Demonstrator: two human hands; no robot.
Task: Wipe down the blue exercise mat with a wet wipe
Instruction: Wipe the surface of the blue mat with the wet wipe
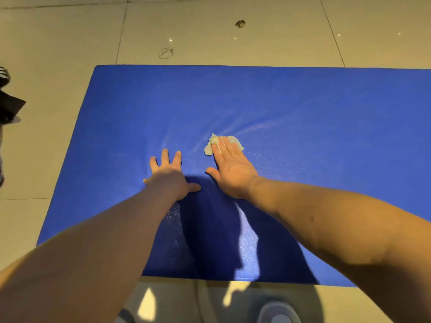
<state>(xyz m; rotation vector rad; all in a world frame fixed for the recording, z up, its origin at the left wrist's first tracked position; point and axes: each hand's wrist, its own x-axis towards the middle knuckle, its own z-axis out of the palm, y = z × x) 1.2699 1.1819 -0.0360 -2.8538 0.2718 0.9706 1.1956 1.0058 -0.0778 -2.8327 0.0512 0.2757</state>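
Mid-wipe, your right hand [229, 170], fingers straight, presses the crumpled white wet wipe [236, 141] onto the blue padded exercise mat [303, 108], left hand [171, 176] splayed at its nine o'clock; next, probably sweep toward twelve o'clock.

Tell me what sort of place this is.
Probably indoors, a home or gym floor: glossy beige tiles with grout lines, a blue exercise mat spread flat on them, a dark shoe at the left edge.

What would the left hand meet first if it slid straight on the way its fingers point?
Likely only bare blue mat up to its far edge; the wipe lies to the right of the left hand.
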